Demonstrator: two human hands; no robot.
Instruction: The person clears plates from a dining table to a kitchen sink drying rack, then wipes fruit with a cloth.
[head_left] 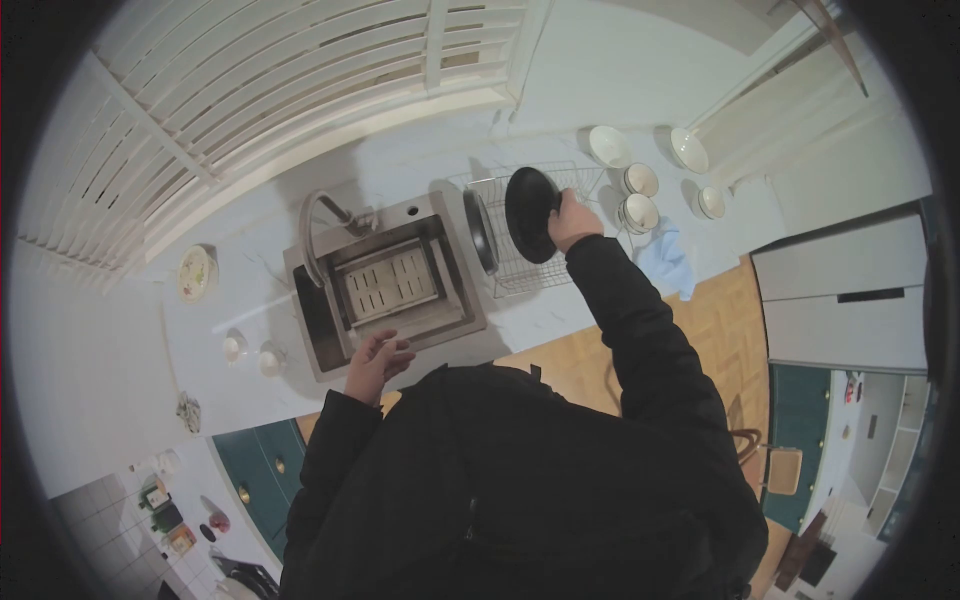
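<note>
My right hand (574,222) grips the edge of a black plate (528,213), tilted up over the wire dish rack (540,279). A second dark plate (480,232) stands on edge at the rack's left side, beside the sink. My left hand (378,365) is over the front rim of the metal sink (462,318), fingers loosely bent and apart, with nothing in them. Inside the basin lies a slotted metal tray (388,284). The curved faucet (312,240) reaches over the basin from behind.
Right of the rack stand white bowls (638,212) in stacks, a larger bowl (609,147) and a light blue cloth (668,260). Left of the sink are a patterned bowl (196,274), two small cups (270,362) and a crumpled cloth (188,411). White blinds (300,90) cover the window behind.
</note>
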